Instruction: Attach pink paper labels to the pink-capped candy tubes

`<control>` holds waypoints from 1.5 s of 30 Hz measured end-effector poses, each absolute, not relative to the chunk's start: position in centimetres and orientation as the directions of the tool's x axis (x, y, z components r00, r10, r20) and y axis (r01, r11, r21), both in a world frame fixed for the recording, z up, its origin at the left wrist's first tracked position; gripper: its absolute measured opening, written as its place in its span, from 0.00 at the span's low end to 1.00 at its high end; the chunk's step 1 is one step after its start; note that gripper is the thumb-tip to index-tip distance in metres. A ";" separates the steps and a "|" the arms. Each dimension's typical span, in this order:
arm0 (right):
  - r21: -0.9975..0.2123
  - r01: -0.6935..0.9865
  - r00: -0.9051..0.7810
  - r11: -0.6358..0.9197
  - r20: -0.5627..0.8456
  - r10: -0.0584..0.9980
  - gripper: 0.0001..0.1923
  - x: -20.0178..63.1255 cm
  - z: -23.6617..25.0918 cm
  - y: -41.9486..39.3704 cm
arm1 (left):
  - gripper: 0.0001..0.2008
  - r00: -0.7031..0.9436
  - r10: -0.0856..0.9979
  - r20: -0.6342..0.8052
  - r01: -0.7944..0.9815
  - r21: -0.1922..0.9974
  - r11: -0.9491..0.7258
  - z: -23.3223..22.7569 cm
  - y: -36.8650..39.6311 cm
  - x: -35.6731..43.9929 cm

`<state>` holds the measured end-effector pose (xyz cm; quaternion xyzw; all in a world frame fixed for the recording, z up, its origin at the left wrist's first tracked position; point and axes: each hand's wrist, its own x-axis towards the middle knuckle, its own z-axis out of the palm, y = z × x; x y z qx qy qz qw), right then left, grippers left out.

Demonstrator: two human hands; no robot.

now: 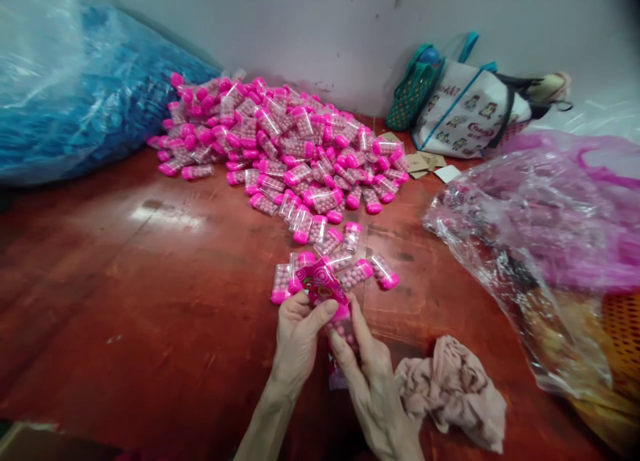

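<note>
My left hand pinches a pink printed wrapper, thumb on top. Just below, my right hand closes around a small clear candy bottle filled with pink balls. The wrapper overlaps the bottle's upper end, and another printed piece shows below the right fingers. How far the wrapper encloses the bottle is hidden by my fingers. Several loose bottles with pink caps, including one lying to the right, are just beyond my hands. Behind them spreads a large heap of the same bottles.
A large clear bag of blue items stands at the left. A crumpled cloth lies right of my hands. Farther right are clear and pink plastic bags and an orange basket. A printed tote bag leans against the wall near cardboard pieces.
</note>
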<state>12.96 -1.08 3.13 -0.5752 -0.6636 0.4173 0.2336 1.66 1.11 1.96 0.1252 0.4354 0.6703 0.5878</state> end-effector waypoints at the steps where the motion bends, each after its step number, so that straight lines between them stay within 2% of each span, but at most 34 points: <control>1: -0.846 0.533 -0.231 -0.029 -0.178 0.956 0.28 13.0 3.1 -1.1 | 0.05 -0.240 0.905 -0.351 -0.691 0.717 0.095 1.9 1.1 1.5; 5: -0.904 0.418 -0.214 -0.087 -0.191 0.958 0.28 13.0 2.6 -1.0 | 0.11 -0.162 0.912 -0.376 -0.773 0.623 0.119 1.9 1.2 1.6; 9: -0.903 0.420 -0.191 -0.093 -0.188 0.964 0.30 12.9 2.2 -1.0 | 0.14 -0.163 0.910 -0.382 -0.812 0.576 0.097 1.9 1.2 2.2; 12: -0.881 0.471 -0.212 -0.041 -0.158 0.964 0.30 12.7 2.2 -1.1 | 0.09 -0.190 0.900 -0.392 -0.785 0.612 0.101 1.7 1.3 2.4; 16: -0.867 0.498 -0.226 0.005 -0.125 0.966 0.25 12.6 1.8 -1.4 | 0.05 -0.246 0.883 -0.400 -0.749 0.657 0.089 1.4 1.4 2.0; 23: -0.873 0.477 -0.181 -0.096 -0.205 0.962 0.22 12.6 0.9 -2.8 | 0.08 -0.048 0.949 -0.312 -0.695 0.693 0.193 2.4 1.4 0.9; 27: -0.875 0.462 -0.181 -0.143 -0.251 0.951 0.19 12.7 1.7 -2.7 | 0.12 0.031 0.934 -0.356 -0.711 0.649 0.270 3.1 1.4 0.9; 30: -0.889 0.440 -0.223 -0.128 -0.246 0.943 0.18 12.8 2.3 -1.7 | 0.10 0.083 0.916 -0.393 -0.712 0.620 0.331 2.7 1.4 1.2; 33: -0.907 0.414 -0.253 -0.080 -0.199 0.947 0.15 12.7 2.5 -0.8 | 0.08 0.064 0.886 -0.459 -0.707 0.606 0.365 2.1 1.5 1.7; 36: -0.895 0.439 -0.266 -0.074 -0.208 0.941 0.14 12.9 2.3 -0.6 | 0.06 -0.001 0.875 -0.485 -0.703 0.622 0.344 1.8 1.4 2.0; 40: -0.837 0.527 -0.185 -0.149 -0.284 0.941 0.18 13.8 1.9 -1.2 | 0.09 0.112 0.900 -0.422 -0.682 0.626 0.378 2.0 1.2 1.8; 43: -0.851 0.491 -0.219 -0.185 -0.326 0.919 0.18 14.1 2.0 -1.6 | 0.07 0.189 0.913 -0.362 -0.669 0.633 0.390 2.3 1.1 1.5; 45: -0.868 0.470 -0.229 -0.159 -0.294 0.928 0.15 14.0 2.2 -1.7 | 0.07 0.207 0.911 -0.356 -0.660 0.637 0.399 2.5 1.0 1.4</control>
